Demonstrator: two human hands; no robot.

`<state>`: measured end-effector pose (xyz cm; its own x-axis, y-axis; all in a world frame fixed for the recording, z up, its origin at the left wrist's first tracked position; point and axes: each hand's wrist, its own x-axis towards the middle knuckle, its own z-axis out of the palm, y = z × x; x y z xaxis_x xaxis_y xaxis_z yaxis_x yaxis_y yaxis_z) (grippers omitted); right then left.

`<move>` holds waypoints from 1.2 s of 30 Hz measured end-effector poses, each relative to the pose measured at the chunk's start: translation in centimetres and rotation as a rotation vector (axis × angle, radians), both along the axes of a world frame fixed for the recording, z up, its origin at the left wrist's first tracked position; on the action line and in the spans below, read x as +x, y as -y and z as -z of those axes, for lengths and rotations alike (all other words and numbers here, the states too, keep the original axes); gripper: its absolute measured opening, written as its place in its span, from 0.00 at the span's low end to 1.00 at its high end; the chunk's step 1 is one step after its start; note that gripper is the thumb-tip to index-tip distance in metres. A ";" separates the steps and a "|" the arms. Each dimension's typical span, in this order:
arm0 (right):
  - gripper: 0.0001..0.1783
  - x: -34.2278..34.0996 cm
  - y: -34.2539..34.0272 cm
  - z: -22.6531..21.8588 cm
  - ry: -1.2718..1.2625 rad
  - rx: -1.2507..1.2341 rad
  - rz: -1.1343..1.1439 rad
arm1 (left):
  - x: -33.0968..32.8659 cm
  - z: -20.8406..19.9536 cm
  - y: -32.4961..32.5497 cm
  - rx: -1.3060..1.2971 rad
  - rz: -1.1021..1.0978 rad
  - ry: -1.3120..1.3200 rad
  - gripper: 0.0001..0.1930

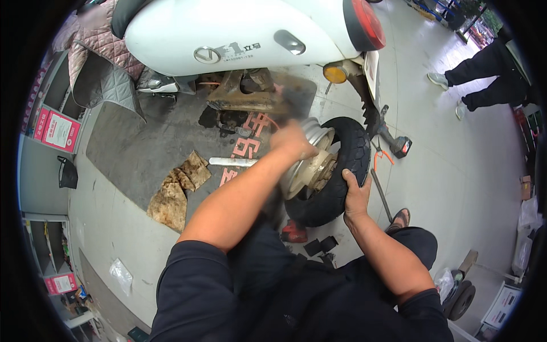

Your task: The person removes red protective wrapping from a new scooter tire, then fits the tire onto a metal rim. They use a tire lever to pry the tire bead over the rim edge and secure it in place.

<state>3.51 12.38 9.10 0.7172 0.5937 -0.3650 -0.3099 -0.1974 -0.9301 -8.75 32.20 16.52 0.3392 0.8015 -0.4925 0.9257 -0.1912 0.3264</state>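
Note:
A black tyre (354,139) stands tilted in front of me. A pale metal hub rim (310,171) sits in its left side, partly outside the tyre. My left hand (292,141) is closed on the upper edge of the rim, thumb toward the hub; its far fingers are blurred. My right hand (357,196) grips the tyre's right side, with the thumb on the sidewall and the fingers behind the tread, mostly hidden. Left of the rim lies a silver metal bar (231,162) on the dark mat (128,137).
A white scooter (171,34) stands ahead, with its rusty underside part (245,102) over the mat. A stained cloth (169,199) lies at left. On the right are a cordless power tool (394,138), orange-handled pliers (383,154) and a dark rod (382,194). A person (478,77) stands far right.

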 end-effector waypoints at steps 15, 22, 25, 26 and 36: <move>0.48 -2.9 1.4 1.1 0.256 -0.001 0.085 | -4.7 3.4 -1.0 -0.131 0.116 0.448 0.58; 0.38 -0.9 2.4 2.3 0.181 -0.076 0.064 | -4.5 5.7 1.3 -0.079 0.104 0.738 0.55; 0.37 0.1 2.8 2.2 0.112 -0.034 0.035 | -3.1 7.1 2.4 0.007 0.094 0.752 0.55; 0.36 0.2 2.5 1.9 0.088 -0.014 0.036 | -2.6 7.1 2.5 0.028 0.091 0.736 0.55; 0.32 -3.1 1.4 0.9 0.166 -0.014 0.006 | -3.8 8.0 2.1 0.135 0.062 0.723 0.49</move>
